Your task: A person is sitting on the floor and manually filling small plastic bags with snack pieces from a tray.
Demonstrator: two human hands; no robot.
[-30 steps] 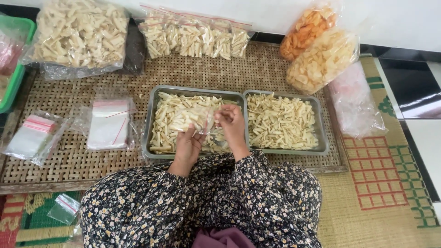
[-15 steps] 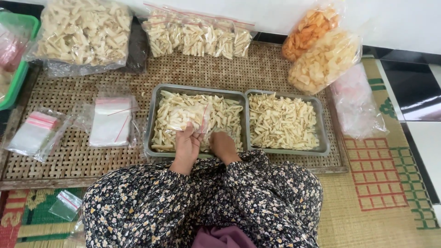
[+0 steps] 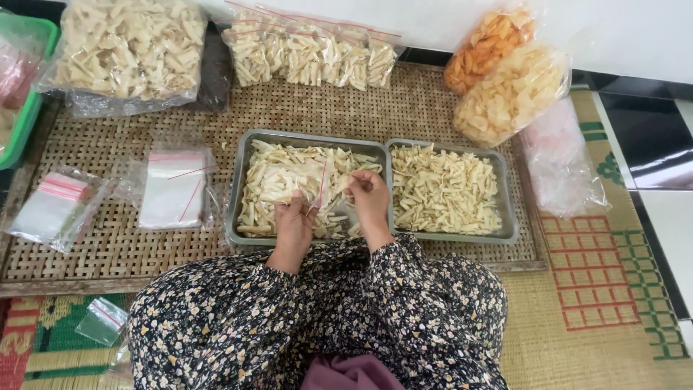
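Left hand point(image 3: 292, 222) pinches a clear zip bag point(image 3: 317, 189) over the left metal tray point(image 3: 238, 195); right hand point(image 3: 369, 196) fingers closed on pale chip strips point(image 3: 339, 184) at its mouth. Woven mat point(image 3: 108, 245) underneath.

The right hand point(image 3: 369, 196) has lifted out of the left tray's point(image 3: 242, 189) sticks, back up to the small clear bag's point(image 3: 317, 189) mouth at frame centre.
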